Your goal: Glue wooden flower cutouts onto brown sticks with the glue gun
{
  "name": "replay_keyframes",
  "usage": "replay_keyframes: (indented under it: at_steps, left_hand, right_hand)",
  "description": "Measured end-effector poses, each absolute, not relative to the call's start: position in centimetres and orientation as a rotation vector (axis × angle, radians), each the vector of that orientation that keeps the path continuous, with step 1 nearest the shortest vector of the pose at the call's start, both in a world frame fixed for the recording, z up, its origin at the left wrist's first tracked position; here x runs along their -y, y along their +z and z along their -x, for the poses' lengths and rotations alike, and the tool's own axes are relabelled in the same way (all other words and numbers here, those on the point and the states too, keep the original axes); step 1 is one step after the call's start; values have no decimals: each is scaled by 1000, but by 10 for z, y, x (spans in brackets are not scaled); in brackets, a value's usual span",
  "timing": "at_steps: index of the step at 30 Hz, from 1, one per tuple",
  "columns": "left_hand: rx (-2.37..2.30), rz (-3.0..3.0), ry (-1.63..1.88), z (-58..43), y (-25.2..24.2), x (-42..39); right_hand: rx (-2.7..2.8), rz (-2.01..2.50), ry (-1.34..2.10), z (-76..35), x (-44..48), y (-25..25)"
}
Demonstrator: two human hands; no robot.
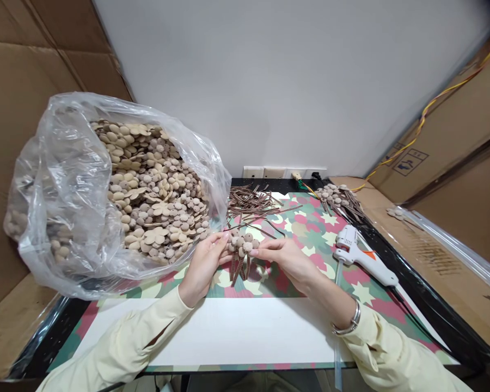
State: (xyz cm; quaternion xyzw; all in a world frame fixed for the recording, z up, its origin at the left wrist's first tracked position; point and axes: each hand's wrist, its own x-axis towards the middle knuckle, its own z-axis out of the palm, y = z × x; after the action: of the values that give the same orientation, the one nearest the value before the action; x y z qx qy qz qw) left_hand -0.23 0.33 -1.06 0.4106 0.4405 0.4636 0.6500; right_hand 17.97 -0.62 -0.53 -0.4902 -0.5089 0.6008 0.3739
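Between my two hands is a cluster of puffy grey-beige fabric flowers (244, 243), with several brown stitched straps (239, 268) hanging below it. My left hand (206, 261) pinches the cluster's left side, thumb and fingers closed. From the other side, the fingertips of my right hand (288, 260) grip its right edge. Just behind the cluster, loose brown straps (253, 201) lie in a pile on the patterned tabletop. A white hot glue gun (363, 256) rests to the right of my right hand, a clear glue stick running out of its back end.
At left, a large clear plastic bag (77, 179) holds many beige and grey fabric flowers (159, 201). Strapped flower pieces (338, 196) lie at the back right. White paper (245, 332) covers the front. Cardboard (453, 163) stands at both sides, with wall sockets (273, 172) behind.
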Motion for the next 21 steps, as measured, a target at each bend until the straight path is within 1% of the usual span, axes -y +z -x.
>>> replay_keyframes:
  at_steps: [16, 18, 21]
  left_hand:
    - [-999, -1010, 982, 0, -13, -4]
    - [-1081, -1147, 1021, 6, -13, -9]
    - [-1332, -1623, 1104, 20, -14, -20]
  right_hand:
    - [1365, 1228, 1507, -173, 6, -5]
    - [1322, 1212, 1528, -177, 6, -2]
    - [1265, 1203, 1590, -189, 4, 5]
